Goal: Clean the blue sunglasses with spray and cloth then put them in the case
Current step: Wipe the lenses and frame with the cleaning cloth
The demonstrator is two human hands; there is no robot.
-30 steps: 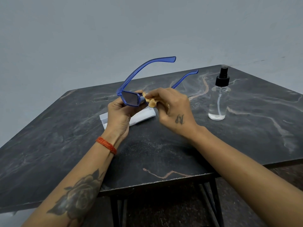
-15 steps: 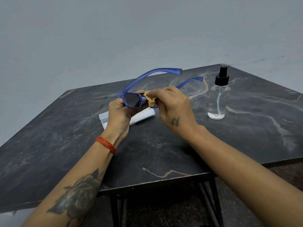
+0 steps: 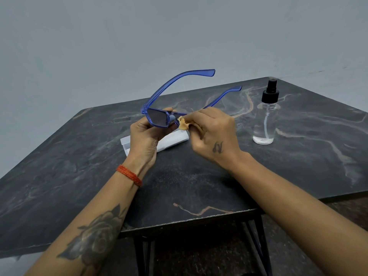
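The sunglasses (image 3: 159,116) are held up off the counter (image 3: 199,176), just above the white case (image 3: 171,141), with the lenses facing the person and both temples open and running away toward the far right, the nearer one ending high at the wall side, the other low over the marble. The left hand (image 3: 146,136) grips the frame at its left lens, fingers curled round the lower rim and thumb on top, so the frame's long axis runs left to right between the two hands. The right hand (image 3: 211,132) pinches a small tan cloth (image 3: 183,125) bunched in its fingers and presses it where the right lens should be; that lens is hidden behind the cloth and knuckles, so how much of it is covered cannot be told. The wiping looks to be in hand, with casing yet to come. What the next move turns on is that the case lies directly under the left hand and close to it, its long side roughly parallel to the frame, while the temples stand open and would need folding first. The spray bottle (image 3: 265,118) stands upright well to the right, nearer the right hand, untouched
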